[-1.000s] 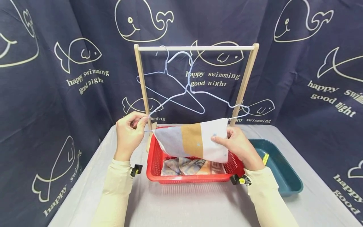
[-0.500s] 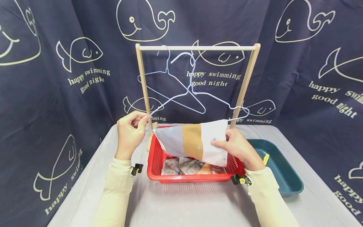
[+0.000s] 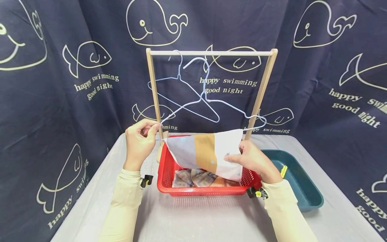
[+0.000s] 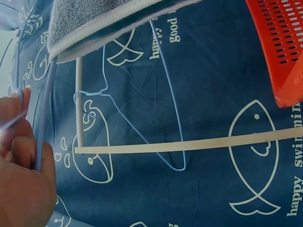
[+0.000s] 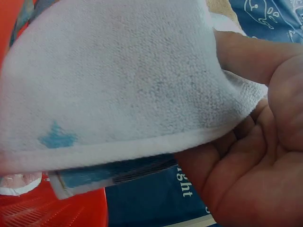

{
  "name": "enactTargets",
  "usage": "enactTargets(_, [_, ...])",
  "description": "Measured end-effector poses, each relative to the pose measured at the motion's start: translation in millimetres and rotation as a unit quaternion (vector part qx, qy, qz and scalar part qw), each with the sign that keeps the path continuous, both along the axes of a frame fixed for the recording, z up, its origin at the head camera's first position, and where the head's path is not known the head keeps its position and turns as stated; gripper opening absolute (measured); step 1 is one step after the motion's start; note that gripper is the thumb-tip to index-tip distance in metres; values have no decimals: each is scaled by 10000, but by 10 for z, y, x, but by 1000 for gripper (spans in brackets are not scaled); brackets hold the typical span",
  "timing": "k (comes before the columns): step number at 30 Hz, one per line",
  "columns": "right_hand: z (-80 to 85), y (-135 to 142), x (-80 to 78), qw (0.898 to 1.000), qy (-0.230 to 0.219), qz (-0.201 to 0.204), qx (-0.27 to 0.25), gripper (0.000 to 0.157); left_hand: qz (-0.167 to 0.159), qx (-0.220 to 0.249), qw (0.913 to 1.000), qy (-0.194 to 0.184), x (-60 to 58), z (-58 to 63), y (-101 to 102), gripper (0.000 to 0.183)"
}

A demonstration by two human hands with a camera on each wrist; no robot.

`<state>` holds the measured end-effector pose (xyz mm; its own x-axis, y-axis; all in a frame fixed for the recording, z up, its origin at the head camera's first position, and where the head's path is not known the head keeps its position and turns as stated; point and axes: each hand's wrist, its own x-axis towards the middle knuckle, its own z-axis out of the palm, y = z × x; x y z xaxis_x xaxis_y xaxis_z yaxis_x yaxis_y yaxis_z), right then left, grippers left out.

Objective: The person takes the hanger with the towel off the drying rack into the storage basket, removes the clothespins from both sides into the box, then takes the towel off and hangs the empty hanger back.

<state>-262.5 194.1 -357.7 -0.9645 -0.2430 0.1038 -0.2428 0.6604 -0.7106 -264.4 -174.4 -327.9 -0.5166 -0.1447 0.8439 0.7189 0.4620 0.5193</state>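
My left hand pinches the left end of a light-blue wire clothes hanger, held up in front of the rack. A small towel with grey, mustard and white bands and blue stars drapes over the hanger's bottom bar. In the left wrist view my fingers curl around the hanger wire, just clear of the towel's grey edge. My right hand grips the towel's white right side, the thumb on its front and the other fingers behind, partly hidden by the cloth.
A second blue hanger hangs from the wooden rack's white bar. Below the towel, a red basket contains patterned cloth. A dark green tray with a yellow piece is at the right.
The white part of the towel has slid down a little with my right hand, so it hangs lower over the basket. My left hand keeps its pinch on the hanger.
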Motion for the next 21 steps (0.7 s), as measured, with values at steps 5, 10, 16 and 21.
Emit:
enactTargets(5, [3,-12,13,9999,-86,98,98,29,-29,-2,10000,17,-1,-5,-10,9])
enactTargets(10, [-4,-14,29,9994,37,69,334,44,-81,-35,10000,2,-9,-6,-8,8])
enactTargets(16, [-19,-13,33,9985,263,296,379,47,-45,28,10000,84,-11,-2,-8,9])
enactTargets(21, [-15,-18,39,9977,213,381,509,47,0,20,10000,80,-8,11,-11,9])
